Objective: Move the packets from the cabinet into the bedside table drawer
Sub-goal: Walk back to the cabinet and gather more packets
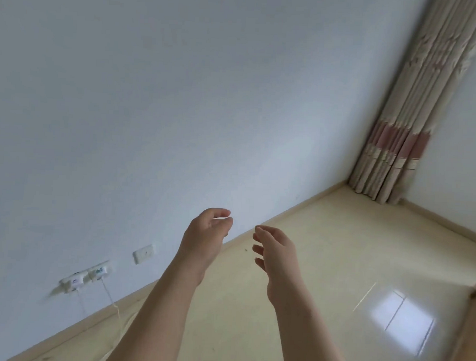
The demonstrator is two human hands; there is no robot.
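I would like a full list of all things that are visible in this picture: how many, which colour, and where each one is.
wall: one, pale blue-white, fills the left and top
floor: one, glossy cream, lower right, with a bright window reflection
skirting board: one, beige, where the wall meets the floor
curtain: one, beige with a dull pink band, in the far corner
wall plate: one, white, low on the wall
sockets: two, white, left of the plate, blurred
cords: two, pale, hanging from the sockets
left hand: one, fingers loosely curled, holds nothing
right hand: one, fingers relaxed, holds nothing
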